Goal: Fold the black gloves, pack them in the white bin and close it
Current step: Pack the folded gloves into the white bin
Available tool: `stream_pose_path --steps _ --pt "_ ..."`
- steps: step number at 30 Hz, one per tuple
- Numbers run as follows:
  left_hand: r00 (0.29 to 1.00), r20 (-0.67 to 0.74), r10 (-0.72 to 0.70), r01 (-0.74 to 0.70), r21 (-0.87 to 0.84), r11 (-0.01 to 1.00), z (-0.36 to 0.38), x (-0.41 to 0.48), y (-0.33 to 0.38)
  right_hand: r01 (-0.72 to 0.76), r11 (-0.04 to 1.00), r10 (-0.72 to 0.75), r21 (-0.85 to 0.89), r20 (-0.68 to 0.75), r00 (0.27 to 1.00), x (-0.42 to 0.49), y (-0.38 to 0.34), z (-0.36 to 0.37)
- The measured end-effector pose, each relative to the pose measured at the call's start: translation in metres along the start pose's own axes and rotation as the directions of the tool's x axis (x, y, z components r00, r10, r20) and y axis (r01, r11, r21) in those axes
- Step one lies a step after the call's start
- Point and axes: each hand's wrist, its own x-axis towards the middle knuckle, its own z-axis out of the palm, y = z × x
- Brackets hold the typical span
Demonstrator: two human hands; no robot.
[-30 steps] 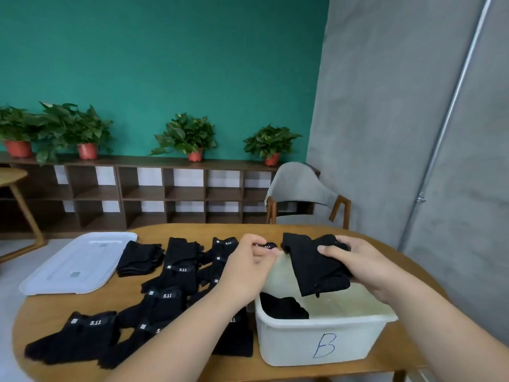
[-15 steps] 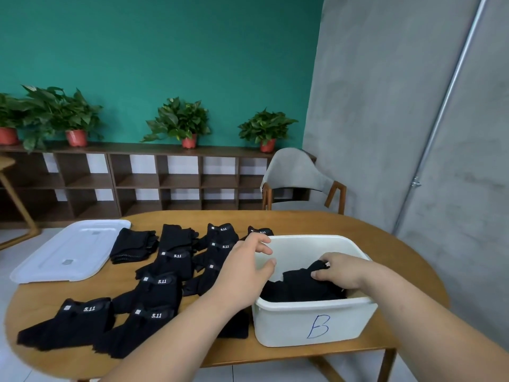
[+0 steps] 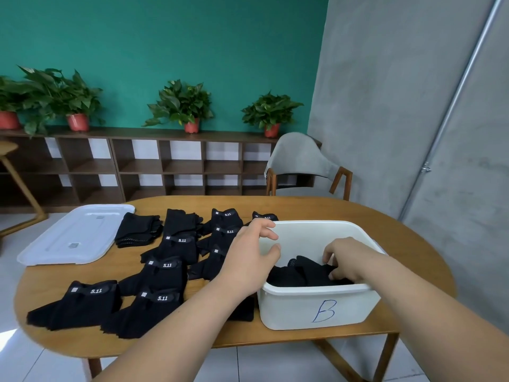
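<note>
The white bin, marked with a blue "B", stands at the table's front right and holds folded black gloves. My right hand reaches down inside it, fingers pressing on the top glove. My left hand hovers at the bin's left rim, fingers apart, holding nothing. Several loose black gloves with "5.11" tags lie spread over the table to the left. The bin's white lid lies flat at the far left.
The round wooden table has bare wood right of and behind the bin. A grey chair stands behind it. A low shelf with potted plants lines the green wall. A grey wall rises on the right.
My right hand has carried the folded glove from above the bin down into it. My left hand let go of that glove and now hovers by the left rim.
</note>
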Motion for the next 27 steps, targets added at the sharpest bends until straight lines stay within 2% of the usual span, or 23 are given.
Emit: stream_pose_path --steps 7,10,15,18,22,27 --pt "0.998 -0.059 -0.033 0.027 -0.103 0.994 -0.001 0.002 0.001 0.184 0.980 -0.179 0.081 -0.067 0.982 -0.007 -0.011 -0.037" --pt "0.994 -0.093 -0.050 0.031 -0.193 0.981 -0.006 0.005 0.003 0.278 0.949 -0.256 0.149 -0.148 0.955 -0.012 -0.027 -0.055" --pt "0.981 -0.185 -0.058 0.011 -0.246 0.969 -0.024 0.010 -0.002 0.425 0.884 -0.357 0.194 -0.305 0.883 -0.010 -0.071 -0.069" --pt "0.973 -0.220 -0.068 0.020 -0.213 0.977 -0.040 0.011 -0.015 0.479 0.852 -0.384 0.214 -0.368 0.847 -0.001 -0.101 -0.066" --pt "0.956 -0.276 -0.099 0.068 -0.120 0.990 -0.066 0.013 -0.044 0.525 0.825 -0.425 0.210 -0.382 0.821 0.014 -0.140 -0.057" --pt "0.933 -0.319 -0.166 0.191 0.046 0.981 -0.104 0.015 -0.092 0.511 0.841 -0.443 0.177 -0.316 0.839 0.033 -0.172 -0.032"
